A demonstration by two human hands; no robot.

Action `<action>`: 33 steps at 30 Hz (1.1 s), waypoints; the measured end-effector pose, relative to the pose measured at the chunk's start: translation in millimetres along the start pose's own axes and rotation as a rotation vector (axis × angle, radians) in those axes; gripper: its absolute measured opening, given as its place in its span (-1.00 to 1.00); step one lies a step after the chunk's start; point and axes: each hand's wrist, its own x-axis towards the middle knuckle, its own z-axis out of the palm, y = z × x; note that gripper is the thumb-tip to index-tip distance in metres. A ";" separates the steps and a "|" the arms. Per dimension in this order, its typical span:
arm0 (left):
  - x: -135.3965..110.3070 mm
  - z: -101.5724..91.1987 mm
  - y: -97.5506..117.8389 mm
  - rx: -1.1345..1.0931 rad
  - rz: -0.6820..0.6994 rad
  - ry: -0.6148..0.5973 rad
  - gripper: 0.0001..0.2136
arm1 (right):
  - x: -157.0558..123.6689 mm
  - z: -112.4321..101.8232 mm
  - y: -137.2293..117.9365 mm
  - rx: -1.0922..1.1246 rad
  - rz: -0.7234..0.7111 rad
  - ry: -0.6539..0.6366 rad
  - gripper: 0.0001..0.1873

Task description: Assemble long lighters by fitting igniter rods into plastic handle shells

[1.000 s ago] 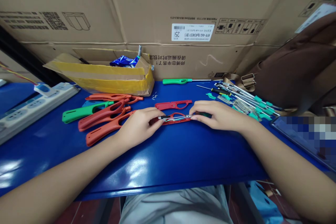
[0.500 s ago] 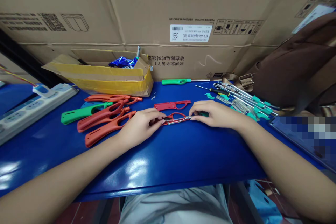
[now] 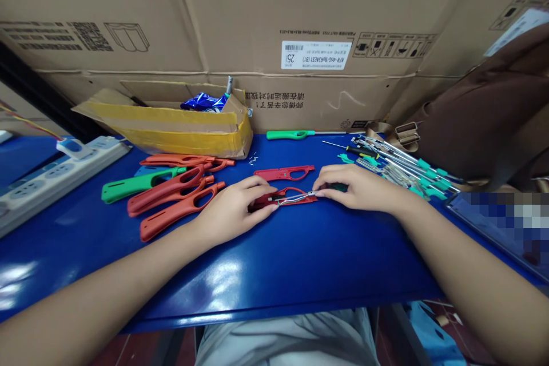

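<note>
Sliding left hand (image 3: 234,211) further over red shell (image 3: 295,199)

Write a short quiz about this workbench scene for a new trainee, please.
1. True or false: the left hand and the right hand both touch the red shell on the blue table.
2. The taped cardboard box stands: A) rear left, B) right edge, C) on the floor.
3. Fill in: the green shell lies among other shells coloured ____.
Key: 1 true; 2 A; 3 orange.
</note>
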 end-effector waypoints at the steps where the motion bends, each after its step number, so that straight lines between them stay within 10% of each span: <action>1: 0.2 0.2 -0.5 -0.002 0.012 -0.005 -0.73 | -0.4 -0.3 0.5 0.003 -0.002 -0.017 -0.80; 33: -0.8 2.7 8.2 0.033 -0.107 -0.002 -0.88 | 3.5 17.8 -29.9 -0.215 0.043 0.027 -0.80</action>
